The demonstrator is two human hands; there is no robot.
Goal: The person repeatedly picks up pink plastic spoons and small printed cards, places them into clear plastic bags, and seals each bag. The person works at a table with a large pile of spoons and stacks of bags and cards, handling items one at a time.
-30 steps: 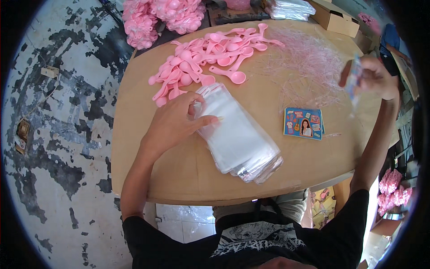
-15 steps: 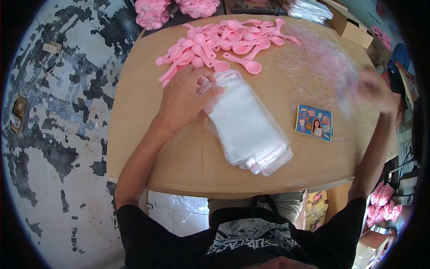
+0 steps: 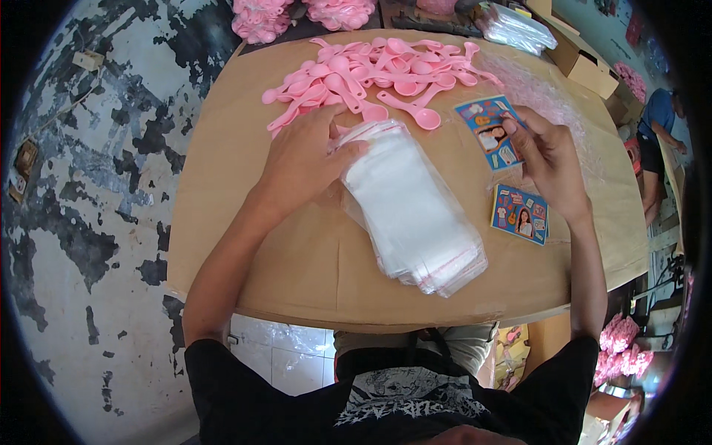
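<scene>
A stack of clear plastic bags (image 3: 415,208) lies slanted on the brown table in front of me. My left hand (image 3: 308,152) is closed at the upper left corner of these bags, its thumb on the top edge; the other fingertips are partly hidden. Between the thumb and fingers of my right hand (image 3: 545,152) is a blue printed card (image 3: 489,132), held just above the table. Below it, a small stack of similar cards (image 3: 519,215) lies on the table. Pink plastic spoons (image 3: 371,70) are heaped beyond the bags, close to my left fingers.
Thin clear plastic scraps (image 3: 534,93) spread beside the spoons at the far right. Beyond the table (image 3: 297,274) are pink bundles (image 3: 341,11), packed clear plastic (image 3: 515,28) and a cardboard box (image 3: 582,55). Another person (image 3: 656,141) sits at the far right.
My right hand has come in from the right, and a blue card now shows clearly in it. My left hand stays at the corner of the bags.
</scene>
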